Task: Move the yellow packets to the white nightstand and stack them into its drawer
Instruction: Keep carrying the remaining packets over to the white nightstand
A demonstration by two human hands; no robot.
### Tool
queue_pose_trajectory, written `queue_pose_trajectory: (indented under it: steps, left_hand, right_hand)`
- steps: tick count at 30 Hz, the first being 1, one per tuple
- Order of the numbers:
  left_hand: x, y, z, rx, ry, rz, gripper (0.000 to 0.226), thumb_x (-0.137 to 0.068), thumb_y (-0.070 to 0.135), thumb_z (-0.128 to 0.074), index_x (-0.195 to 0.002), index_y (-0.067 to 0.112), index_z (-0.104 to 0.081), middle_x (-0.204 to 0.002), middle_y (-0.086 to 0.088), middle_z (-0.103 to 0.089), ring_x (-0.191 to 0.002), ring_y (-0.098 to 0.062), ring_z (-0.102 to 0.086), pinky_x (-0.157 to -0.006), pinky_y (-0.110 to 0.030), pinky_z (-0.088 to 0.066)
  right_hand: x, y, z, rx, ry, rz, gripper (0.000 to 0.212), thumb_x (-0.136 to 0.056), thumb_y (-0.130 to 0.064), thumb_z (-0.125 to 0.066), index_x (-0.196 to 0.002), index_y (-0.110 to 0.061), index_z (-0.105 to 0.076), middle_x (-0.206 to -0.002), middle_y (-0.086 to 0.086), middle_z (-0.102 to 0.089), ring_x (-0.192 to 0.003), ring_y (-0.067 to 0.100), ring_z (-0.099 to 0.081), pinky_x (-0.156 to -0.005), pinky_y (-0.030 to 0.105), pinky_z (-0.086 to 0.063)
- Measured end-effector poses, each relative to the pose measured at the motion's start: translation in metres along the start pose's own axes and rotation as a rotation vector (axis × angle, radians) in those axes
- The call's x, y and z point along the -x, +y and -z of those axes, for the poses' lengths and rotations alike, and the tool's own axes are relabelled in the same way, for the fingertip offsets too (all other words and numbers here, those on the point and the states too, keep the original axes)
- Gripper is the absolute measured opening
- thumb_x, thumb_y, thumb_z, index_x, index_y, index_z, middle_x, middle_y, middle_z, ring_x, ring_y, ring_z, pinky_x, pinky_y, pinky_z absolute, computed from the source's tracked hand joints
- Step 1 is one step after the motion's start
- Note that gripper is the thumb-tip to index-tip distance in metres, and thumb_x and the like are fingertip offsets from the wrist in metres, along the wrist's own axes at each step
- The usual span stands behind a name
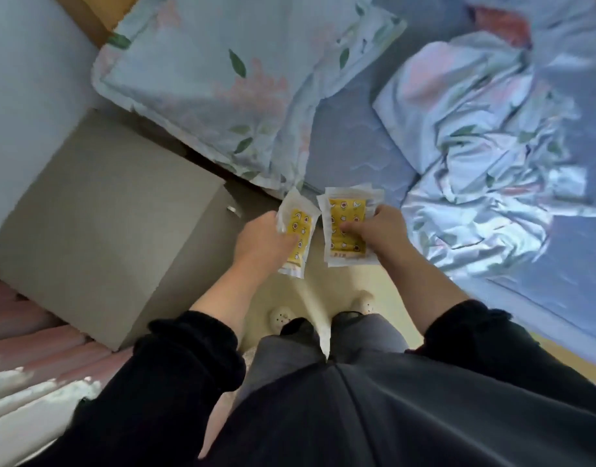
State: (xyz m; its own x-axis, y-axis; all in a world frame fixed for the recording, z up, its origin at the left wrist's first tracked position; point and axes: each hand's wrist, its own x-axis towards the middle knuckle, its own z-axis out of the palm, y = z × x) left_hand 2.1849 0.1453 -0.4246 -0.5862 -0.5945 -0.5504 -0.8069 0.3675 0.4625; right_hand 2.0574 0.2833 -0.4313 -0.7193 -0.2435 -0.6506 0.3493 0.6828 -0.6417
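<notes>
My left hand (261, 239) grips one yellow packet (298, 232) with a clear plastic border, held upright above the floor. My right hand (379, 232) holds a small stack of the same yellow packets (345, 224), thumb pressed on the top one. Both hands hover between the bed and the white nightstand (101, 224), which stands to the left, just beyond my left hand. A small metal drawer handle (232, 209) shows on its front face; the drawer looks closed.
A bed with a blue sheet (350, 153), a floral pillow (222, 79) and a crumpled floral duvet (485, 156) fills the top and right. Pink striped fabric (30, 362) lies at the lower left. My feet in light slippers (283, 316) stand on pale yellow floor.
</notes>
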Motion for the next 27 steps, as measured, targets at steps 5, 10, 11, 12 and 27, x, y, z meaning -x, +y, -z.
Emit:
queue_pose_trajectory:
  steps: [5,10,11,12,27]
  left_hand:
    - [0.021,0.085,-0.075,-0.160,-0.093,-0.200,0.014,-0.086,0.032,-0.058,-0.083,0.019,-0.055,-0.079,0.004,-0.059,-0.076,-0.019,-0.057,-0.061,-0.030,-0.042]
    - [0.053,0.178,-0.171,-0.234,-0.171,-0.356,0.021,-0.084,0.034,-0.057,-0.086,0.013,-0.057,-0.078,0.000,-0.059,-0.075,-0.020,-0.058,-0.059,-0.030,-0.041]
    - [0.061,0.198,-0.192,-0.262,-0.190,-0.387,0.022,-0.084,0.035,-0.057,-0.087,0.013,-0.057,-0.080,-0.001,-0.060,-0.076,-0.021,-0.059,-0.060,-0.031,-0.042]
    - [0.071,0.217,-0.215,-0.291,-0.214,-0.418,0.024,-0.083,0.036,-0.057,-0.090,0.014,-0.058,-0.082,-0.001,-0.061,-0.078,-0.023,-0.059,-0.063,-0.032,-0.044]
    - [0.234,0.449,-0.502,-0.694,-0.510,-0.906,0.026,-0.082,0.029,-0.062,-0.101,0.012,-0.060,-0.094,-0.006,-0.064,-0.089,-0.031,-0.059,-0.068,-0.032,-0.044]
  right_hand:
    - [0.013,0.078,0.100,-0.080,0.141,-0.093,0.029,-0.069,-0.017,-0.083,-0.086,-0.010,-0.060,-0.088,0.005,-0.064,-0.084,0.021,-0.064,-0.078,0.034,-0.054]
    - [0.029,0.167,0.214,-0.189,0.255,-0.217,0.030,-0.070,-0.021,-0.082,-0.076,-0.013,-0.055,-0.075,-0.002,-0.059,-0.075,0.017,-0.059,-0.063,0.028,-0.048]
    - [0.033,0.186,0.237,-0.209,0.277,-0.238,0.030,-0.070,-0.021,-0.083,-0.073,-0.015,-0.053,-0.072,-0.004,-0.056,-0.073,0.016,-0.058,-0.063,0.028,-0.047]
    - [0.038,0.206,0.261,-0.228,0.300,-0.259,0.031,-0.070,-0.021,-0.083,-0.071,-0.017,-0.052,-0.071,-0.005,-0.055,-0.072,0.016,-0.057,-0.063,0.028,-0.046]
    - [0.139,0.461,0.502,-0.632,0.761,-0.606,0.033,-0.072,-0.021,-0.080,-0.089,-0.004,-0.058,-0.091,0.010,-0.064,-0.084,0.026,-0.063,-0.069,0.034,-0.054]
